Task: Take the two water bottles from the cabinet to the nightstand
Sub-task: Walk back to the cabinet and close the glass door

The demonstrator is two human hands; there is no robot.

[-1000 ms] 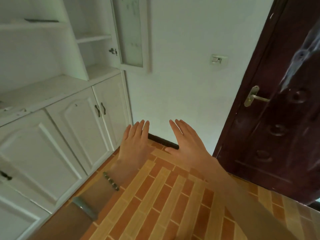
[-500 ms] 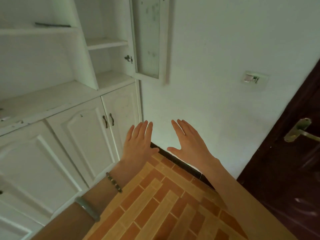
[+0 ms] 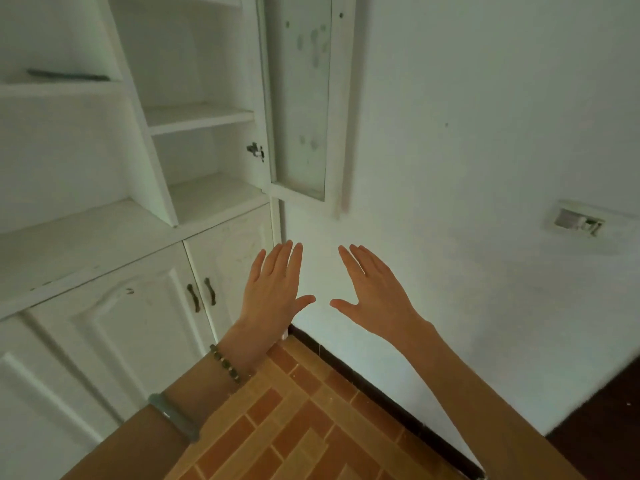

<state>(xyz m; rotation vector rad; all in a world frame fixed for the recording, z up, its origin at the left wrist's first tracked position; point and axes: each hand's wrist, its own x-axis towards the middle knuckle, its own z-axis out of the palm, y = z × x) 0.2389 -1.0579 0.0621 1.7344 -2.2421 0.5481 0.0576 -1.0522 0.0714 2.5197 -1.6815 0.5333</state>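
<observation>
1. the person stands facing the corner where the white cabinet point(image 3: 145, 209) meets the white wall point(image 3: 467, 133).
2. the left hand point(image 3: 273, 292) is raised in front of the cabinet's right edge, back of the hand up, fingers straight and together, thumb out to the side, gripping nothing.
3. the right hand point(image 3: 375, 292) is just to the right of the cabinet, in front of the wall, fingers stretched flat and thumb spread toward the other hand, also gripping nothing.
4. the two thumbs point at each other, near but apart.
5. a beaded bracelet point(image 3: 227, 363) and a pale green bangle point(image 3: 175, 415) sit on the left forearm, in front of the cabinet's lower doors.
6. the cabinet's glass door point(image 3: 301, 98) stands swung open at its upper right, against the wall.
7. the open shelves point(image 3: 201, 116) behind that door look bare; i see no water bottles anywhere on the cabinet from here.
8. a thin dark object point(image 3: 67, 75) lies on an upper shelf at the cabinet's left; too blurred to tell what it is.
9. two dark handles point(image 3: 202, 294) sit side by side on the lower doors.
10. a wall switch point(image 3: 576, 220) is well to the right of the cabinet.
11. brick-pattern floor tiles point(image 3: 298, 427) run below the cabinet.
</observation>
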